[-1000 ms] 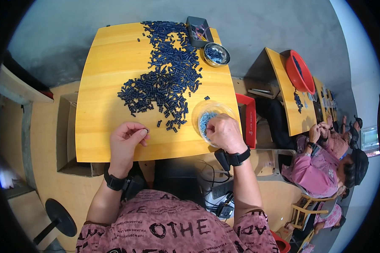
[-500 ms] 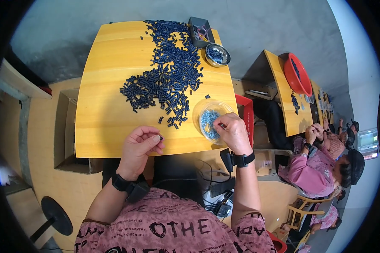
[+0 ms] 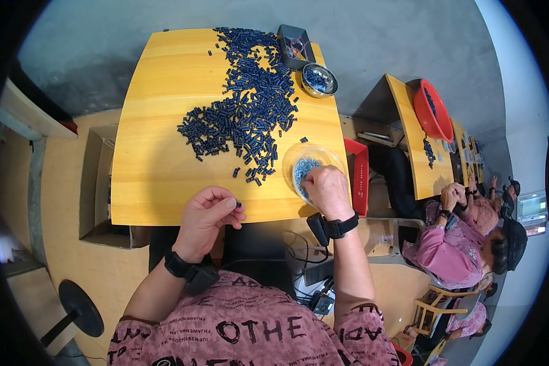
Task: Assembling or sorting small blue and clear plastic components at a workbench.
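Observation:
My left hand [image 3: 206,215] is just over the near edge of the yellow table, pinching a small dark cylindrical piece [image 3: 238,205] between thumb and fingers. My right hand [image 3: 328,190] bends down over the near side of a clear round tub [image 3: 340,160]. Its fingers are pressed together, and whatever is between them is hidden. Tiny bluish metal parts [image 3: 305,166], too small to name exactly, lie inside the tub. Beyond my hands a large pile of similar dark cylindrical pieces [image 3: 250,116] spreads toward the back of the table.
A metal bowl [image 3: 330,91] and a dark grey bin [image 3: 294,63] stand at the table's back right. Right of the table sits a red crate [image 3: 359,183]. Farther right, a person in pink [image 3: 448,250] works at another table with a red basin [image 3: 426,122]. Cables [image 3: 314,299] hang below.
My right hand has moved slightly left and nearer across the tub. The dark piece in my left hand shows more clearly. The whole view has shifted a little.

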Demonstrator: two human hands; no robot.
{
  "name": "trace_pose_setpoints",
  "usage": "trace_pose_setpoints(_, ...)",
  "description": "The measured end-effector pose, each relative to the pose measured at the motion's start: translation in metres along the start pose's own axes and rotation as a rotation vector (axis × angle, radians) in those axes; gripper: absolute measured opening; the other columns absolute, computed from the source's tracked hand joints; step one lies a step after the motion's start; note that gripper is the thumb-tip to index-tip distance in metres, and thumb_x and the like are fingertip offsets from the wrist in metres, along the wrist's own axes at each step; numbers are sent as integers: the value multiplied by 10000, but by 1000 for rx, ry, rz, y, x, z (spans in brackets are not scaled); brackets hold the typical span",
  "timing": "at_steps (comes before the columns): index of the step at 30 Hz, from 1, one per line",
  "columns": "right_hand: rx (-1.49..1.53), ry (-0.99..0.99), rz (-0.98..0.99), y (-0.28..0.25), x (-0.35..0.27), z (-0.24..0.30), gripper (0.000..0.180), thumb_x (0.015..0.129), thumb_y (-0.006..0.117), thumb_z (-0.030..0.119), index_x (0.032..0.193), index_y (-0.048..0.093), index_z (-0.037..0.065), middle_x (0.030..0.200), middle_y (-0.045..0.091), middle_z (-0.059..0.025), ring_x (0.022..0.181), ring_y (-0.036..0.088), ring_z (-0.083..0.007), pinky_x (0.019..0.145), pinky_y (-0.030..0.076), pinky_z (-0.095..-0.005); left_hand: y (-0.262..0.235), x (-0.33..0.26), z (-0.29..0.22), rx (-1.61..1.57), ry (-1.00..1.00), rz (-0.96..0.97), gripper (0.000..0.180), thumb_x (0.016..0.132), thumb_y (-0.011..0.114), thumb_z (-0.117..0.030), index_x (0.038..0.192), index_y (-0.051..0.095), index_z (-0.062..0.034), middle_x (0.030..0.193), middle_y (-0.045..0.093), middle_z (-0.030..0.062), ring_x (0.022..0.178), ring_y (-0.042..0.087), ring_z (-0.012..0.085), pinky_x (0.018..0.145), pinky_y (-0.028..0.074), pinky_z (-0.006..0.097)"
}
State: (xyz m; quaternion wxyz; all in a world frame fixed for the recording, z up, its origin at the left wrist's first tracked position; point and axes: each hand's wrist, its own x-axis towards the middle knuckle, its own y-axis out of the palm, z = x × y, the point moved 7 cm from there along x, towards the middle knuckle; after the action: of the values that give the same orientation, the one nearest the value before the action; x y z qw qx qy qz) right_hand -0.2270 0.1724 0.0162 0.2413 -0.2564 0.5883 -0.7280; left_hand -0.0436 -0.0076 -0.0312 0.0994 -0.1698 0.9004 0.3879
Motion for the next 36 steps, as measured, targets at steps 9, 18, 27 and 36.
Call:
trace_pose_setpoints(9,73,20,27,-15,4,3,72,704,688,100,723,695,30,731,664,-200,710,669,-362,669,546,-450,5,-1,2,-48,-6,40,120,970,611,-74,1065,577,-9,981,701,183,801,719,224,687,615,328)
trace_pose_setpoints(18,798,148,-32,-42,-22,8,84,768,709,-38,807,661,19,713,641,20,659,563,-29,621,468,-207,9,-1,2,-96,-15,40,113,1008,562,-114,1060,567,-13,908,676,127,735,692,187,637,583,306)
trace_pose_setpoints(27,1291,96,65,-26,-41,44,215,891,685,-48,1102,696,-6,960,692,-36,855,637,-75,707,507,-205,10,-7,0,-120,-10,51,145,1021,555,-167,1038,577,-24,870,664,90,709,664,161,620,555,293)
trace_pose_setpoints(36,1639,166,165,10,-52,97,155,850,716,-71,982,675,0,955,707,-87,820,656,-111,708,536,-224,6,-10,1,-180,-1,51,149,1006,581,-149,1056,602,-10,851,674,81,727,666,159,639,549,287)
